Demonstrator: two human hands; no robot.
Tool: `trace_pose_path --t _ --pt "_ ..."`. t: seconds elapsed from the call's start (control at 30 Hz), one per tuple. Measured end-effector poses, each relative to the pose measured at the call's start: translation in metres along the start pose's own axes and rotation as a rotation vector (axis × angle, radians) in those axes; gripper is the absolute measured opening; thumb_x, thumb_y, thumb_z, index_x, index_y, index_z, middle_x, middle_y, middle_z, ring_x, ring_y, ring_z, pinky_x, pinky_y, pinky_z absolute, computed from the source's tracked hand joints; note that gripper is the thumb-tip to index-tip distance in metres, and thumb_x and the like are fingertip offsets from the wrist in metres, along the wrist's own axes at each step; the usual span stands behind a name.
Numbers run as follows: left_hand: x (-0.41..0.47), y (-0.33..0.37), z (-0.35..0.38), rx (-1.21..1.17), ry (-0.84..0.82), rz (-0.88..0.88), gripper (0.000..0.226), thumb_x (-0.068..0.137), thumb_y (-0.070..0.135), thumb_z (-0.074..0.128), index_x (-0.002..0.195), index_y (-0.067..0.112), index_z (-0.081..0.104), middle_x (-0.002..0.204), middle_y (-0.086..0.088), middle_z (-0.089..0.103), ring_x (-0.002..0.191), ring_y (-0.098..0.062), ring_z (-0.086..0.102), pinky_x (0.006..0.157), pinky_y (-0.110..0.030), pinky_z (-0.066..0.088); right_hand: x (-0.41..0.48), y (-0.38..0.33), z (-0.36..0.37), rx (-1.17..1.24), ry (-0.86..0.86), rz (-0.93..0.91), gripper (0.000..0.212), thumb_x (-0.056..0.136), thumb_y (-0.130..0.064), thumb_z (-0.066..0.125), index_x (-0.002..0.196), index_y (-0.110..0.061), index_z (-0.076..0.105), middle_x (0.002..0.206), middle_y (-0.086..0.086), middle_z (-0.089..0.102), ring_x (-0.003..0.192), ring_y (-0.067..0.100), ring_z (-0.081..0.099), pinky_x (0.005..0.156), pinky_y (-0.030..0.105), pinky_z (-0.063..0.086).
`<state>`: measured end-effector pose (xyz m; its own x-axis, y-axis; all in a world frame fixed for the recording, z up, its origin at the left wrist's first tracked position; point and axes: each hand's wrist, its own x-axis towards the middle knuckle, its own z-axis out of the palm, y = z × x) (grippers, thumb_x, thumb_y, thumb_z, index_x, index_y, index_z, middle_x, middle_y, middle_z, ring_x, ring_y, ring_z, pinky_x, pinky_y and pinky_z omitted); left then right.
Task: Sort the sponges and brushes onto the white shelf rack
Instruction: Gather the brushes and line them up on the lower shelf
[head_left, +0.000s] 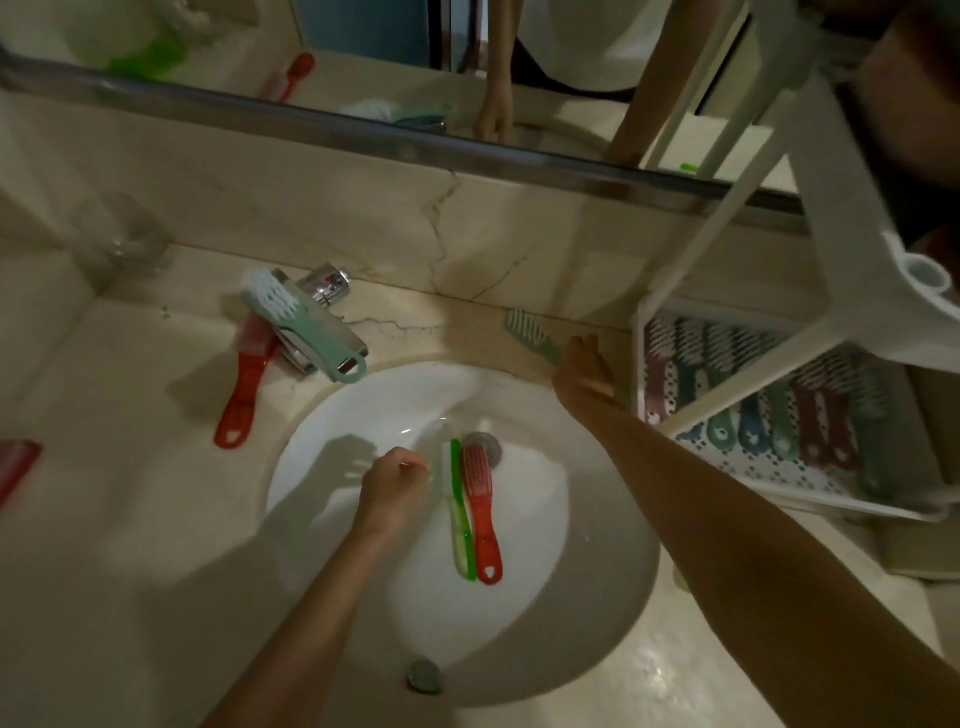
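Note:
My right hand (584, 370) grips the handle of a pale green brush (530, 331) at the back of the counter, next to the white shelf rack (852, 312). Several brushes (753, 395) lie in a row on the rack's lower perforated shelf. My left hand (392, 483) hovers in the white sink (597, 597), fingers curled, just left of a green brush (460, 512) and a red brush (483, 514) lying side by side by the drain. A mint brush (306, 322) rests on the tap, and a red brush (247, 387) lies beside it.
A chrome tap (327, 291) stands behind the basin. A clear glass (130, 234) stands at the back left. Another red item (15, 467) lies at the left edge. A mirror (363, 52) runs along the wall above the beige counter (104, 545).

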<state>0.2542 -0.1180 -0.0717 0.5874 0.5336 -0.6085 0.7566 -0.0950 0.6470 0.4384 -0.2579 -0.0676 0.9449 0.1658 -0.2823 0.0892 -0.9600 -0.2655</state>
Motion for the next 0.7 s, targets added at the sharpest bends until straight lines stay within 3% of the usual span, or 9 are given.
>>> trace_pose_path --t 0.13,0.2,0.27,0.37,0.43,0.53,0.63,0.7 --pt "-0.003 0.004 -0.009 0.035 -0.041 0.093 0.008 0.088 0.011 0.053 0.091 0.014 0.060 0.105 -0.017 0.067 0.101 -0.033 0.062 0.088 -0.038 0.050 -0.001 -0.002 -0.003 0.026 -0.048 0.050 0.042 0.087 -0.017 0.061 0.123 -0.001 0.047 0.128 0.016 0.052 0.113 0.030 0.055 0.086 0.033 0.047" --pt "-0.014 0.010 -0.015 0.077 -0.100 0.181 0.007 0.088 0.011 0.053 0.088 0.017 0.058 0.099 -0.013 0.067 0.097 -0.031 0.063 0.087 -0.041 0.052 -0.011 -0.001 -0.004 0.066 -0.083 0.060 0.046 0.088 -0.021 0.057 0.128 -0.004 0.042 0.126 0.016 0.053 0.113 0.031 0.054 0.085 0.035 0.046" --pt "-0.028 0.018 -0.022 0.085 -0.082 0.285 0.013 0.089 0.011 0.051 0.082 0.021 0.056 0.090 -0.008 0.065 0.089 -0.028 0.064 0.076 -0.036 0.052 -0.025 -0.002 -0.004 0.136 -0.059 0.027 0.049 0.089 -0.021 0.053 0.132 -0.004 0.036 0.119 0.016 0.055 0.107 0.031 0.057 0.080 0.035 0.046" --pt "-0.051 0.042 -0.040 0.022 0.242 0.466 0.009 0.089 0.007 0.051 0.085 0.015 0.055 0.076 0.002 0.059 0.071 -0.017 0.059 0.060 -0.013 0.040 -0.050 -0.012 -0.005 0.299 -0.006 -0.052 0.037 0.088 -0.020 0.056 0.119 -0.002 0.043 0.096 0.010 0.059 0.086 0.025 0.062 0.069 0.031 0.048" --pt "-0.055 0.059 -0.058 -0.100 0.549 0.531 0.011 0.084 0.002 0.056 0.094 0.005 0.054 0.083 0.002 0.056 0.078 -0.017 0.053 0.065 -0.013 0.037 -0.065 -0.022 -0.007 0.338 0.035 -0.120 0.025 0.088 -0.018 0.057 0.107 -0.002 0.050 0.087 0.007 0.058 0.074 0.019 0.056 0.062 0.025 0.041" --pt "-0.031 0.076 -0.079 -0.242 0.747 0.439 0.031 0.076 0.001 0.060 0.104 -0.002 0.047 0.120 -0.021 0.047 0.117 -0.034 0.042 0.092 -0.024 0.033 -0.086 -0.037 -0.011 0.378 0.085 -0.223 0.018 0.087 -0.015 0.058 0.099 -0.001 0.055 0.080 0.008 0.056 0.066 0.018 0.051 0.048 0.019 0.033" --pt "-0.005 0.086 -0.087 -0.238 0.664 0.230 0.047 0.073 0.015 0.068 0.108 0.007 0.037 0.132 -0.022 0.034 0.126 -0.037 0.032 0.103 -0.034 0.030 -0.102 -0.047 -0.015 0.416 0.087 -0.249 0.017 0.086 -0.014 0.058 0.097 -0.002 0.056 0.083 0.011 0.060 0.067 0.021 0.053 0.056 0.024 0.038" --pt "0.005 0.088 -0.086 -0.159 0.593 0.130 0.073 0.070 0.023 0.074 0.125 0.000 0.032 0.139 -0.021 0.028 0.130 -0.037 0.028 0.104 -0.036 0.032 -0.111 -0.048 -0.020 0.415 0.086 -0.245 0.016 0.086 -0.014 0.058 0.097 -0.003 0.057 0.082 0.008 0.057 0.068 0.020 0.052 0.057 0.024 0.037"
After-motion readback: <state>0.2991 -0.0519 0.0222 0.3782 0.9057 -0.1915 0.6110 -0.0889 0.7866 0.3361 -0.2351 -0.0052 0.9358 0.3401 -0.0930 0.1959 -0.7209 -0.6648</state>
